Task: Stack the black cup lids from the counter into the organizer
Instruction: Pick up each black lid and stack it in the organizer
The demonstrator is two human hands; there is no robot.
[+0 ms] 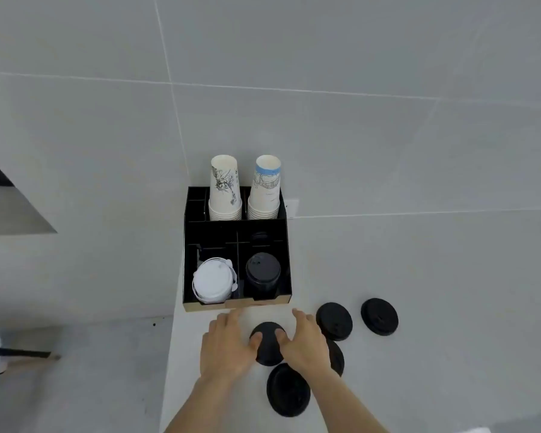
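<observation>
Hands (left [228, 345], right [303, 342]) together on one black lid [267, 335]; another lid [336, 359] half-hidden beneath right wrist.

black cup lids [334, 320] are seen on a pale grey counter [434, 276], matched by a black stack of lids [262, 273] in the black organizer [235, 232], whose front edge is shown in tan. a white stack of lids [212, 282] is held in the neighbouring compartment. two stacks of white paper cups are pictured behind: the left cups [225, 189] are printed with a black line drawing, the right cups [265, 189] with a grey sketch under a light blue band. the wall [294, 73] is tiled in light grey with paler grout lines.
</observation>
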